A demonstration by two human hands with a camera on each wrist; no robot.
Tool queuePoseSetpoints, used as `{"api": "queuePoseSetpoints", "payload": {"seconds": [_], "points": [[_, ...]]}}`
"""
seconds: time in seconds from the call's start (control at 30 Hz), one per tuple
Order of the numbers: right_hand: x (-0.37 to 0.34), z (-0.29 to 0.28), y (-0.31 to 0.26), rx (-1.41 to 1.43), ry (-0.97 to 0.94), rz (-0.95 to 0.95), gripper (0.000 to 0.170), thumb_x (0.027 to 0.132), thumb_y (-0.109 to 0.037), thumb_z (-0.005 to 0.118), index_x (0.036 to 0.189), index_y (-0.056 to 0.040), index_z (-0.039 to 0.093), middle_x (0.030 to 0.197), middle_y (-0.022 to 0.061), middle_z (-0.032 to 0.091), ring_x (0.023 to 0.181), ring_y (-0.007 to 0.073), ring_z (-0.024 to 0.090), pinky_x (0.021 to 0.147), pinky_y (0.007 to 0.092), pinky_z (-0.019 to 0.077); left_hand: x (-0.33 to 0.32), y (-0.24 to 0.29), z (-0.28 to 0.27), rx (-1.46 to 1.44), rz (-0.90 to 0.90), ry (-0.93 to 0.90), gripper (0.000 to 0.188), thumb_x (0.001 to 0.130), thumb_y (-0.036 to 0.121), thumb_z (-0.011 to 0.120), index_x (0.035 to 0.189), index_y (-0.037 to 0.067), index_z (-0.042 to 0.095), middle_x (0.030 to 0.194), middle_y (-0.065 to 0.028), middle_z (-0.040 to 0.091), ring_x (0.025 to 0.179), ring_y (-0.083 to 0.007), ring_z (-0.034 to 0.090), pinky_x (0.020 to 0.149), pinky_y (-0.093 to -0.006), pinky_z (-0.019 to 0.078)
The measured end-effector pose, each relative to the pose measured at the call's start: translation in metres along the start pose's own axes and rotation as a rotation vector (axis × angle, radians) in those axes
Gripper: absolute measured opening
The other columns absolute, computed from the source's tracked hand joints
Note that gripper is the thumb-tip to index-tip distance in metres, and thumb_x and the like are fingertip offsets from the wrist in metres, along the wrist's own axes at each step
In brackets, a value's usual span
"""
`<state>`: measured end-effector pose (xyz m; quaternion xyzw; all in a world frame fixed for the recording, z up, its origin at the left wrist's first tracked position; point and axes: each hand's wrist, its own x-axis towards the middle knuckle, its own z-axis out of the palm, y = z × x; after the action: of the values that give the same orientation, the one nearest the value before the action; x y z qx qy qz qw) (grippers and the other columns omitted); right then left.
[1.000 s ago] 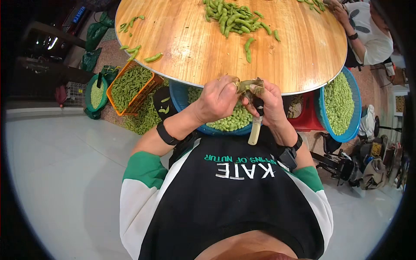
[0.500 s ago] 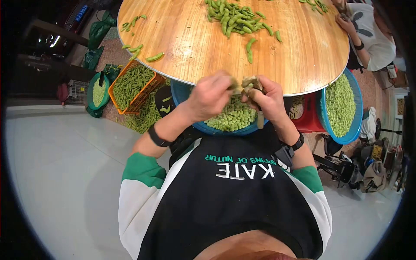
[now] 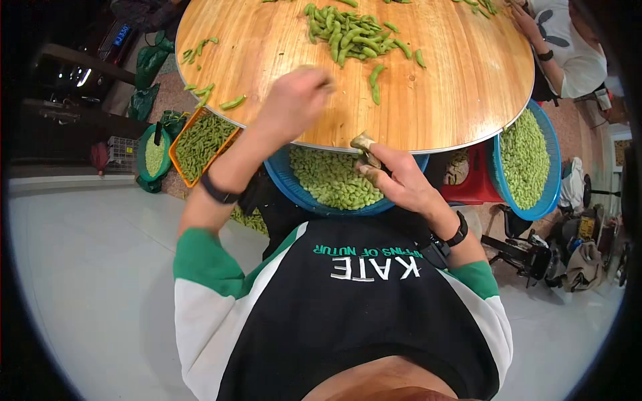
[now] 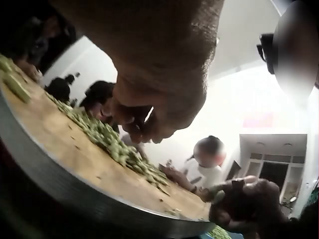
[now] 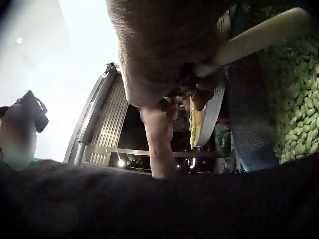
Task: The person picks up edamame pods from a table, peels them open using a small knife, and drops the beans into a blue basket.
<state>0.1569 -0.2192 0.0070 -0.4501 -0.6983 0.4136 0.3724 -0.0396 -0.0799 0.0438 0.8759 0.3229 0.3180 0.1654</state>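
Note:
My left hand (image 3: 294, 100) is raised over the near left part of the round wooden table (image 3: 461, 87), blurred, its fingers curled. A dark patch shows at its fingertips; in the left wrist view, no object shows between thumb and fingers. My right hand (image 3: 404, 180) is at the table's front edge, above a blue basin (image 3: 277, 175) of shelled green beans (image 3: 334, 177). Olive-brown material (image 3: 362, 140) covers its fingertips. In the right wrist view this hand grips a tool by or near its pale handle (image 5: 264, 37); the tool's other end is hidden.
Edamame pods (image 3: 344, 33) are heaped mid-table, with single pods (image 3: 375, 83) around. Another blue basin (image 3: 555, 174) of beans stands right, beside a red stool (image 3: 478, 180). An orange crate (image 3: 177, 164) of pods is at left. Another person (image 3: 568, 60) sits at the far right.
My hands were together over the basin a second ago. The left has parted from the right and swung forward and left over the table. The right has turned, and its pale handle no longer shows in the head view.

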Motion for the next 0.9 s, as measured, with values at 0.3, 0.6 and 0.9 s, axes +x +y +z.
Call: {"api": "queuePoseSetpoints", "payload": {"seconds": [0.3, 0.6, 0.9], "points": [[-0.009, -0.015, -0.005, 0.501, 0.152, 0.299, 0.031, 0.098, -0.012, 0.044, 0.125, 0.0001, 0.052, 0.091, 0.0065, 0.063, 0.058, 0.0056, 0.051, 0.044, 0.0172, 0.0372, 0.063, -0.024, 0.096, 0.152, -0.035, -0.104, 0.019, 0.082, 0.019, 0.061, 0.09, 0.002, 0.059, 0.088, -0.0175, 0.059, 0.082, -0.0395, 0.056, 0.073, -0.0447, 0.0468], [0.0, -0.025, -0.016, 0.67, -0.053, 0.259, 0.034, 0.098, -0.015, 0.044, 0.127, 0.001, 0.049, 0.095, 0.0129, 0.067, 0.062, 0.0151, 0.068, 0.04, 0.0187, 0.0421, 0.015, 0.025, 0.047, -0.985, -0.522, -0.204, 0.007, 0.083, 0.0, 0.062, 0.087, 0.002, 0.057, 0.074, -0.0019, 0.059, 0.06, -0.0027, 0.053, 0.048, -0.0153, 0.039], [0.005, -0.008, -0.001, 1.074, 0.2, 0.296, 0.038, 0.1, -0.021, 0.043, 0.134, -0.005, 0.043, 0.08, 0.0063, 0.059, 0.052, 0.0083, 0.048, 0.041, 0.0192, 0.0359, -0.02, 0.05, 0.04, -1.172, -0.495, -0.078, 0.007, 0.083, 0.0, 0.064, 0.088, 0.003, 0.06, 0.08, 0.0008, 0.062, 0.069, -0.0027, 0.054, 0.059, -0.0166, 0.0421]]}}
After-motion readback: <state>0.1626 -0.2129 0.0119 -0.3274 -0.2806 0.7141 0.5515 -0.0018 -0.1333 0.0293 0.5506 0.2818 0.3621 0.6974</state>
